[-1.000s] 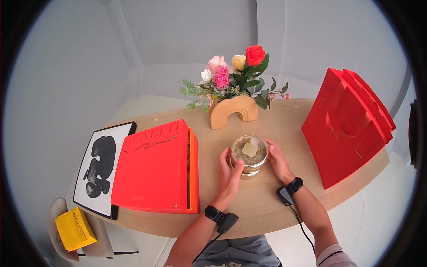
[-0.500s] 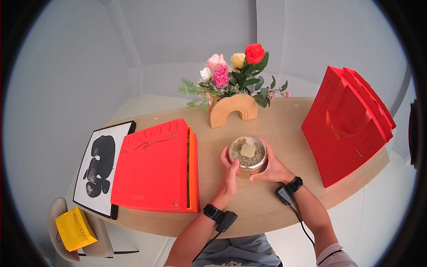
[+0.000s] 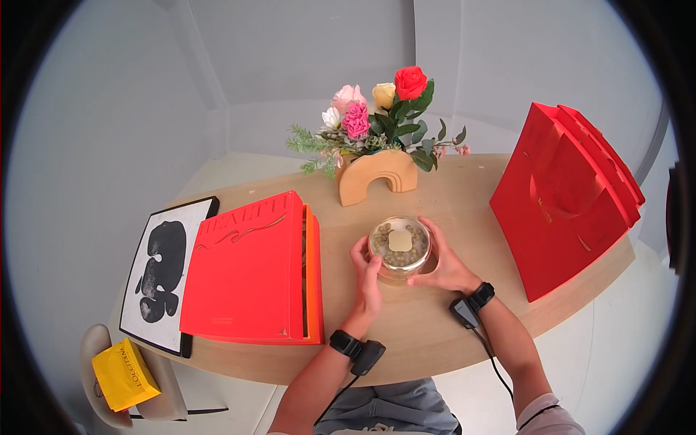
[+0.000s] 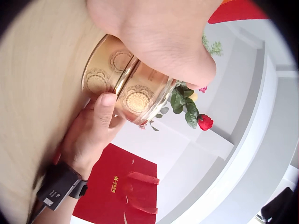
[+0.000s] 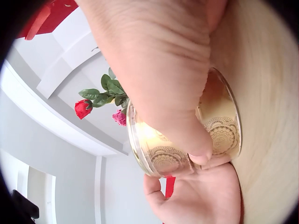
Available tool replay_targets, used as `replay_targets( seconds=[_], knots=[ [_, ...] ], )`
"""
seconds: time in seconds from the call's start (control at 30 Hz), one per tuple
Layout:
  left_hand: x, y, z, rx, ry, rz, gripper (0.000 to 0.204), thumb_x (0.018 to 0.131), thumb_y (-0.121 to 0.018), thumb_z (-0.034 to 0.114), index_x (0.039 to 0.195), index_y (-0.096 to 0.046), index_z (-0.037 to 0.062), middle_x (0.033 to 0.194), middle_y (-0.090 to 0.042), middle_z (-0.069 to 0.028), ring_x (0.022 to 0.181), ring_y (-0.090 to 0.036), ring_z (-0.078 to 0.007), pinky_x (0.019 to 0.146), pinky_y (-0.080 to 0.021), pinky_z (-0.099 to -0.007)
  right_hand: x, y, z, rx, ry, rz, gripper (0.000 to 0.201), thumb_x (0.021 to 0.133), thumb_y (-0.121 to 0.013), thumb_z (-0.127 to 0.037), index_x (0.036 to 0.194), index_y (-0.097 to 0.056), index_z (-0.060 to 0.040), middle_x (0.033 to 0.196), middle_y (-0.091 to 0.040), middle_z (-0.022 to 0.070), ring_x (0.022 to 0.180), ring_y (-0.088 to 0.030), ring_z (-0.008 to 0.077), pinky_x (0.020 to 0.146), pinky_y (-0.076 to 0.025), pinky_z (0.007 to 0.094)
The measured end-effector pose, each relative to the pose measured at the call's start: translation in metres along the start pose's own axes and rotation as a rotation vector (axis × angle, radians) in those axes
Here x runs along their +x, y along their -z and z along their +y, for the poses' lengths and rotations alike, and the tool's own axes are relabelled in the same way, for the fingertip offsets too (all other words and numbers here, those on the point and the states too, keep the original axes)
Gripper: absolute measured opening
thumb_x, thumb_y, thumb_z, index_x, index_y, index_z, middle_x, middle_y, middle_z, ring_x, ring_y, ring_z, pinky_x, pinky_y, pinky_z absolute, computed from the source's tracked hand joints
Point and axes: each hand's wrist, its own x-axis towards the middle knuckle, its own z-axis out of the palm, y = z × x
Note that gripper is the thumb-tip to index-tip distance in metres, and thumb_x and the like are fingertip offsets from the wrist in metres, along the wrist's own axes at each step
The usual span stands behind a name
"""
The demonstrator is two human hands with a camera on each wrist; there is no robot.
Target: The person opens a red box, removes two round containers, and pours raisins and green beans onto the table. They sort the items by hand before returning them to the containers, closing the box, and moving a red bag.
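A round jar (image 3: 399, 248) with a clear lid and a pale label on top stands on the wooden table (image 3: 348, 312). My left hand (image 3: 367, 279) curls round its left side, thumb near the lid's rim. From the right, my right hand (image 3: 446, 267) grips it, thumb low at the front. Gold lace-like medallions cover the jar's wall (image 4: 138, 100) in the left wrist view, where a shiny band runs round its middle. In the right wrist view the right thumb (image 5: 198, 147) lies across the wall. The fingers behind the jar are mostly hidden.
Beyond the jar stands an arch-shaped vase (image 3: 354, 181) of flowers. A large red box (image 3: 243, 279) lies left, beside a framed black-and-white picture (image 3: 163, 268). To the right stands a red paper bag (image 3: 554, 217). A yellow bag (image 3: 125, 373) rests on a chair.
The right hand's thumb has come round to the jar's front. The jar and both hands appear slightly further left and up in the head view, which has itself shifted a little.
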Motion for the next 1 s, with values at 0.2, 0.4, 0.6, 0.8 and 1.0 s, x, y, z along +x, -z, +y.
replay_targets(
  seconds=[0.2,0.4,0.6,0.8,1.0],
  knots=[
    [0.001,0.003,-0.004,0.078,0.011,0.003,0.072,0.102,-0.053,0.042,0.152,-0.031,-0.0034,0.152,-0.037,-0.0191,0.142,-0.037,-0.0292,0.122,-0.026,-0.0443,0.0,0.003,-0.001,-0.031,0.0,-0.052,0.138,0.065,-0.103,-0.021,0.166,-0.011,-0.0063,0.166,-0.031,0.0196,0.155,-0.032,0.0312,0.13,-0.026,0.0439],
    [0.001,0.003,-0.008,0.082,0.008,0.026,0.072,0.101,-0.054,0.043,0.152,-0.032,-0.0032,0.149,-0.038,-0.018,0.141,-0.036,-0.0278,0.121,-0.026,-0.0431,-0.002,0.004,0.0,-0.051,0.018,-0.069,0.139,0.066,-0.101,-0.018,0.166,-0.006,-0.0073,0.166,-0.028,0.0207,0.154,-0.033,0.0324,0.13,-0.024,0.0444],
    [0.0,0.003,-0.005,-0.039,0.05,0.074,0.057,0.104,-0.051,0.036,0.145,-0.035,0.0004,0.146,-0.041,-0.015,0.141,-0.037,-0.0238,0.121,-0.026,-0.0402,-0.002,0.006,-0.002,0.007,-0.022,-0.077,0.141,0.067,-0.101,-0.017,0.166,0.0,-0.0092,0.166,-0.029,0.0223,0.154,-0.033,0.0327,0.13,-0.023,0.045],
    [0.001,0.005,-0.008,-0.038,0.034,0.088,0.047,0.105,-0.049,0.029,0.142,-0.037,0.0019,0.142,-0.043,-0.0132,0.14,-0.038,-0.0219,0.121,-0.027,-0.0382,-0.002,0.004,-0.008,-0.025,-0.064,-0.107,0.144,0.065,-0.102,-0.018,0.167,0.0,-0.0108,0.165,-0.03,0.0206,0.156,-0.029,0.0314,0.129,-0.023,0.0452],
    [0.0,0.002,-0.001,0.094,0.012,0.057,0.063,0.104,-0.052,0.04,0.147,-0.034,-0.0029,0.14,-0.045,-0.0168,0.132,-0.043,-0.0248,0.117,-0.032,-0.0409,-0.001,0.003,-0.003,-0.087,-0.002,-0.115,0.144,0.06,-0.105,-0.026,0.165,-0.008,-0.0052,0.163,-0.035,0.0202,0.154,-0.032,0.0311,0.129,-0.027,0.0431]
  ],
)
